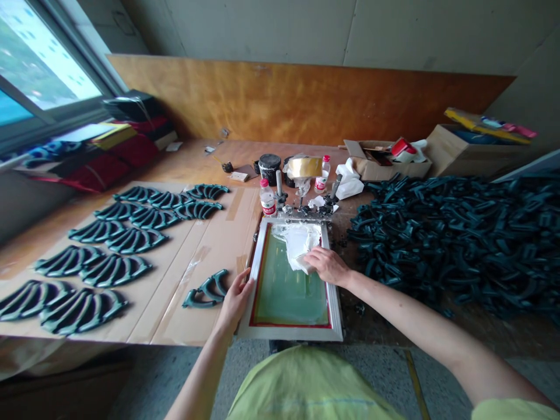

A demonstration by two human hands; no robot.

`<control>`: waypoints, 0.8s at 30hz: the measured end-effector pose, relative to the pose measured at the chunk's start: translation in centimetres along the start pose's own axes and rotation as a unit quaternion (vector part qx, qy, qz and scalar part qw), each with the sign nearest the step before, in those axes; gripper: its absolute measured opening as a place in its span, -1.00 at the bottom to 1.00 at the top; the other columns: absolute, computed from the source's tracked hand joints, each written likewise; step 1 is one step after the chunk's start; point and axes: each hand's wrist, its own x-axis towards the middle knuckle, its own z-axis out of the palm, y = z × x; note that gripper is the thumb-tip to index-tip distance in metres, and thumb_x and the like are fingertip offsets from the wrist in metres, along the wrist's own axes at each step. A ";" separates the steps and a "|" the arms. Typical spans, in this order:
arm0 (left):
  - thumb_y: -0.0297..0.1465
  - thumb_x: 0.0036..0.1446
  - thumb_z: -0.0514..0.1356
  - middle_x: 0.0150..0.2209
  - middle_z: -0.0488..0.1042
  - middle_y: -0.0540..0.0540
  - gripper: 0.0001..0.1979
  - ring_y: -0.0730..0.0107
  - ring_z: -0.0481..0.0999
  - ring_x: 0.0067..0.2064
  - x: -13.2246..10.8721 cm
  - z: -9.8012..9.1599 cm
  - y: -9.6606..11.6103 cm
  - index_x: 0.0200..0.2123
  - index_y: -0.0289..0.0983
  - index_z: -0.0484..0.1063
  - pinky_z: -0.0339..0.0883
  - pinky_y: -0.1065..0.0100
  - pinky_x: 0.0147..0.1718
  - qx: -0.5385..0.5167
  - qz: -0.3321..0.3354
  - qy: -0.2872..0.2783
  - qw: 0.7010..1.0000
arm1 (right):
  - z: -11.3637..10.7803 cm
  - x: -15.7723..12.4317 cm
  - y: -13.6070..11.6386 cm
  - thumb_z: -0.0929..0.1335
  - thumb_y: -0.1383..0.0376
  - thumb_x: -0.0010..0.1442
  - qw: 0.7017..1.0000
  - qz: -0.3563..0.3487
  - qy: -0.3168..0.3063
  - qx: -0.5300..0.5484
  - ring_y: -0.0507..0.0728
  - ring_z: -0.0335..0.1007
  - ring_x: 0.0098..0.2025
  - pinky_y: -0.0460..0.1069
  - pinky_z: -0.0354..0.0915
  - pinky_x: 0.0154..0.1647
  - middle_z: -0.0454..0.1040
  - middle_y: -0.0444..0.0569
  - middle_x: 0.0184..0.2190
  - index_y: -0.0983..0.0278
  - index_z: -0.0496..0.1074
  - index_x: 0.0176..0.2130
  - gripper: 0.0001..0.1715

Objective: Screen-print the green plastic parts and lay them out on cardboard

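In front of me lies a screen printing frame (335,291) with silver metal edges and green mesh, held at its far side by a metal clamp (306,214). My left hand (237,297) grips the frame's left edge. Over the upper right of the mesh, my right hand (327,263) is closed on a small squeegee (307,263), mostly hidden by fingers and white ink. Thick white ink (298,240) covers the mesh's far part. Just left of my left hand, a few dark green curved handles (206,291) lie on cardboard.
Rows of curved dark green handles (116,271) cover the cardboard sheet (175,280) at left. A large heap of them (437,245) fills the right side. Behind the clamp stand red-capped bottles (268,199) and a black tub (270,169). An open carton (394,169) sits at back right.
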 end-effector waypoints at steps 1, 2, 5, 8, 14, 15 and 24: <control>0.03 -0.06 0.28 -0.32 0.57 -0.10 -0.20 0.29 0.55 -0.34 0.0 0.0 0.1 0.19 -0.25 0.28 0.41 0.36 -0.37 0.000 -0.002 -0.002 1.000 | -0.4 0.2 0.2 0.27 0.50 0.19 1.000 0.008 -0.001 0.009 0.15 0.36 -0.11 0.00 0.29 -0.09 0.52 0.02 -0.23 0.26 0.49 -0.12 -0.67; 0.03 -0.06 0.28 -0.32 0.57 -0.09 -0.19 0.29 0.55 -0.35 -0.1 0.0 0.3 0.20 -0.25 0.27 0.41 0.37 -0.38 -0.001 -0.005 -0.005 1.000 | -0.9 0.8 0.5 0.30 0.48 0.18 1.000 0.025 0.002 0.018 0.14 0.37 -0.11 -0.01 0.29 -0.09 0.52 0.00 -0.21 0.23 0.48 -0.08 -0.67; -0.01 -0.06 0.31 -0.33 0.57 -0.08 -0.17 0.29 0.55 -0.37 -0.7 -0.2 1.8 0.24 -0.21 0.21 0.41 0.36 -0.40 -0.014 -0.020 -0.022 0.999 | -2.7 4.2 1.9 0.38 0.37 0.16 0.994 0.104 0.027 0.036 0.13 0.40 -0.09 -0.02 0.28 -0.06 0.50 -0.05 -0.09 0.12 0.36 0.13 -0.46; -0.04 -0.08 0.33 -0.32 0.58 -0.06 -0.15 0.26 0.56 -0.34 -1.6 -0.7 4.4 0.26 -0.16 0.18 0.41 0.36 -0.39 -0.019 -0.026 -0.031 0.999 | -4.5 7.5 3.3 0.43 0.31 0.13 0.982 0.184 0.033 0.006 0.14 0.42 -0.12 -0.03 0.28 -0.06 0.49 -0.04 -0.08 0.06 0.20 0.27 -0.23; 0.13 0.02 0.13 -0.25 0.58 -0.09 -0.36 0.29 0.54 -0.37 -1.6 -0.9 11.2 -0.04 -0.24 0.49 0.38 0.36 -0.43 -0.046 0.031 -0.041 0.998 | -6.7 5.1 7.2 0.30 0.20 0.26 0.942 0.297 0.154 -0.034 0.18 0.43 -0.12 0.00 0.28 -0.11 0.50 0.03 -0.10 0.20 0.30 0.18 -0.49; 0.14 0.03 0.11 -0.26 0.57 -0.10 -0.36 0.29 0.54 -0.35 -1.2 -0.6 12.5 -0.09 -0.26 0.50 0.39 0.36 -0.42 -0.067 0.068 -0.030 0.995 | -6.3 3.9 7.7 0.28 0.21 0.27 0.932 0.329 0.153 -0.025 0.18 0.44 -0.15 0.00 0.28 -0.13 0.53 0.02 -0.16 0.22 0.34 0.13 -0.56; 0.10 0.12 0.04 -0.38 0.54 -0.11 -0.44 0.38 0.52 -0.35 2.8 2.3 19.1 -0.21 -0.31 0.42 0.38 0.42 -0.42 -0.153 0.221 0.005 0.963 | 1.9 -1.2 3.7 0.45 0.14 0.10 0.969 0.245 -0.008 0.020 0.18 0.38 -0.08 0.03 0.25 -0.10 0.48 0.03 -0.12 0.23 0.34 0.07 -0.44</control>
